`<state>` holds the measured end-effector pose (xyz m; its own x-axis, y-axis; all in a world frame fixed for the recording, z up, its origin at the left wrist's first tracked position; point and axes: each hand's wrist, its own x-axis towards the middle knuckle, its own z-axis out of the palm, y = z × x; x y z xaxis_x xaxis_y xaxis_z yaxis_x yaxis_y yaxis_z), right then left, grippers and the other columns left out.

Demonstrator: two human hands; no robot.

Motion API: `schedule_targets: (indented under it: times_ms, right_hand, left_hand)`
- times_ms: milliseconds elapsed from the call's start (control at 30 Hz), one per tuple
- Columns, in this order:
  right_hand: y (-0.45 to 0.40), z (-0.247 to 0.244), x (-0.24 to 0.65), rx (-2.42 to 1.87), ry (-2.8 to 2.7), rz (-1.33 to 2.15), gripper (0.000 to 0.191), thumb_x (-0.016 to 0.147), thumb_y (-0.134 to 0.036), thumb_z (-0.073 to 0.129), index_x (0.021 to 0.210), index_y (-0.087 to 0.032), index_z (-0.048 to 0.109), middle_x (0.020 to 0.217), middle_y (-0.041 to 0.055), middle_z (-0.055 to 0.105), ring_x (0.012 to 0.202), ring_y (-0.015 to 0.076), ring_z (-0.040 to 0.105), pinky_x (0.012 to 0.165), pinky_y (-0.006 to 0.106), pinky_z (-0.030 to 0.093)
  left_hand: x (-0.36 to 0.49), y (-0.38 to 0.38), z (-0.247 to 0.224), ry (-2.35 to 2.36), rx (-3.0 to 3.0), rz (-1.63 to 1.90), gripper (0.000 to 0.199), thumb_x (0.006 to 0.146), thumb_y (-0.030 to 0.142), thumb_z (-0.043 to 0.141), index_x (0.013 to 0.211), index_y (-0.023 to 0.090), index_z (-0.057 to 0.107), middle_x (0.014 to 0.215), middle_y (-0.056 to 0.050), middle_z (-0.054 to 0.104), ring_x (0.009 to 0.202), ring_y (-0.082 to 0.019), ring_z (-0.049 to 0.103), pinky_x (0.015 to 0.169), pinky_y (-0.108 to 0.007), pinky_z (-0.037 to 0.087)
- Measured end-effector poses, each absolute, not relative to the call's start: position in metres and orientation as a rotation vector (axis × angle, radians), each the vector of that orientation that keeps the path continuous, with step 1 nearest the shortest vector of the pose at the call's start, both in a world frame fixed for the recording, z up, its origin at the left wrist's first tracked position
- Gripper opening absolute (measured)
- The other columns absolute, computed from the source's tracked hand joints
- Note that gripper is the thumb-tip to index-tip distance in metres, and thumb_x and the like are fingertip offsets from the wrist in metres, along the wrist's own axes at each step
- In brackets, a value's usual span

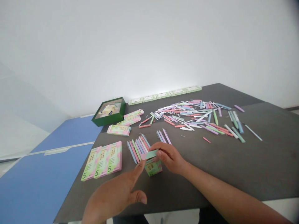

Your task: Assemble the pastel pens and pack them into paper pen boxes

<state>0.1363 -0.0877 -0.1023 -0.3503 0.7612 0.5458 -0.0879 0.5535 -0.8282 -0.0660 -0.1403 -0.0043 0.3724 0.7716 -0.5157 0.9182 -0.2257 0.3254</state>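
A small pink and green printed carton (153, 168) is held up over the near part of the table, its end toward me. My right hand (170, 157) grips its right side, with fingers and thumb at the top edge. The index finger of my left hand (119, 191) touches the top left edge of the carton, while the thumb stands apart below. Just behind the carton lies a row of pastel pens (137, 147), partly covered by it. Three more pens (163, 136) lie behind my right hand.
Three flat cartons (102, 160) lie side by side at the left, with more cartons (119, 130) behind them. A green box (109, 119) stands at the back left. Loose pens and pen parts (189, 115) are heaped at the back right. White-green packs (163, 95) line the wall.
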Motion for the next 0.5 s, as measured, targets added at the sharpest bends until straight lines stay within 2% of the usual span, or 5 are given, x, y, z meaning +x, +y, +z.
schedule_targets:
  times_ms: [133, 267, 367, 500]
  right_hand:
    - [-0.087, -0.101, 0.135, -0.622, -1.737, 0.969, 0.02, 0.089, -0.021, 0.044, 0.101, -0.017, 0.059, 0.081, 0.0029, 0.06, 0.069, 0.0119, 0.054, 0.063, 0.022, 0.042]
    - [-0.088, -0.102, 0.134, -0.685, -1.728, 0.953, 0.02, 0.087, -0.017, 0.043, 0.1, -0.017, 0.058, 0.079, 0.0019, 0.059, 0.067, 0.0112, 0.054, 0.062, 0.022, 0.042]
    - [-0.09, -0.101, 0.136, -0.734, -1.755, 0.936, 0.019, 0.087, -0.016, 0.041, 0.099, -0.017, 0.056, 0.077, 0.0017, 0.057, 0.065, 0.0116, 0.054, 0.06, 0.022, 0.042]
    - [-0.088, -0.093, 0.138, -0.692, -1.898, 0.821, 0.017, 0.081, -0.012, 0.047, 0.096, -0.018, 0.053, 0.087, 0.0045, 0.058, 0.077, 0.0148, 0.055, 0.071, 0.027, 0.043]
  left_hand:
    - [-0.069, -0.146, 0.002, 1.449, 2.057, -0.38, 0.077, 0.078, 0.036, 0.056, 0.144, 0.024, 0.018, 0.136, -0.01, 0.044, 0.112, -0.03, 0.052, 0.088, -0.036, 0.042]
    - [-0.088, -0.15, 0.002, 1.459, 2.069, -0.337, 0.08, 0.08, 0.034, 0.056, 0.144, 0.03, 0.009, 0.146, -0.003, 0.023, 0.128, -0.03, 0.031, 0.098, -0.039, 0.035]
    - [-0.098, -0.152, -0.001, 1.497, 2.051, -0.294, 0.085, 0.08, 0.038, 0.056, 0.145, 0.028, 0.002, 0.147, -0.004, 0.014, 0.133, -0.031, 0.017, 0.102, -0.044, 0.029]
    - [-0.086, -0.151, 0.0, 1.52, 2.04, -0.291, 0.087, 0.079, 0.036, 0.056, 0.145, 0.022, 0.002, 0.148, -0.007, 0.008, 0.133, -0.029, 0.011, 0.105, -0.045, 0.021]
